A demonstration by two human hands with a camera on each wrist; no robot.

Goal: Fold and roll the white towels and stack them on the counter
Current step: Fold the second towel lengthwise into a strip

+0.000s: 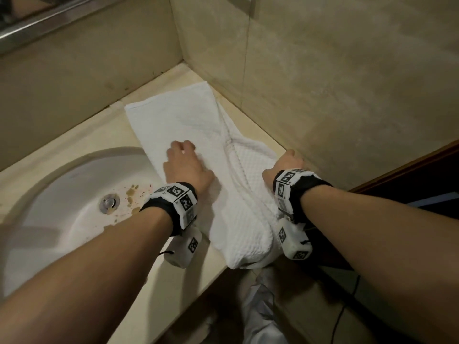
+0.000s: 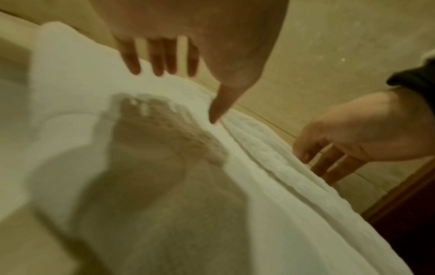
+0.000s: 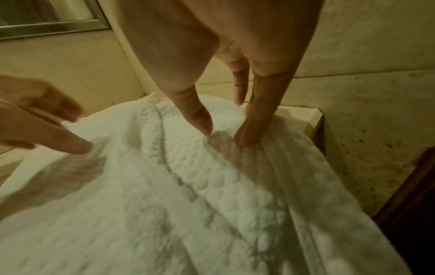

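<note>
1. One white waffle-textured cotton towel (image 1: 198,125) lies lengthwise on the beige stone counter (image 1: 74,145).
2. Left hand (image 1: 186,167): fingers (image 2: 132,61) spread, tips on the towel beneath.
3. Right hand (image 1: 285,165): fingers (image 3: 254,121) extended, pressing the towel's edge.

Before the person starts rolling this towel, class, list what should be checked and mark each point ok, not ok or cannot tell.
1. White towel lies lengthwise on the counter: ok.
2. Folded layers lie flat: not ok, a raised ridge runs down the towel.
3. Near end supported: not ok, it hangs over the counter edge.
4. Left hand rests on the towel: ok.
5. Right hand at the right edge, fingers on the cloth: ok.
6. Towel clear of the sink: cannot tell.
</note>
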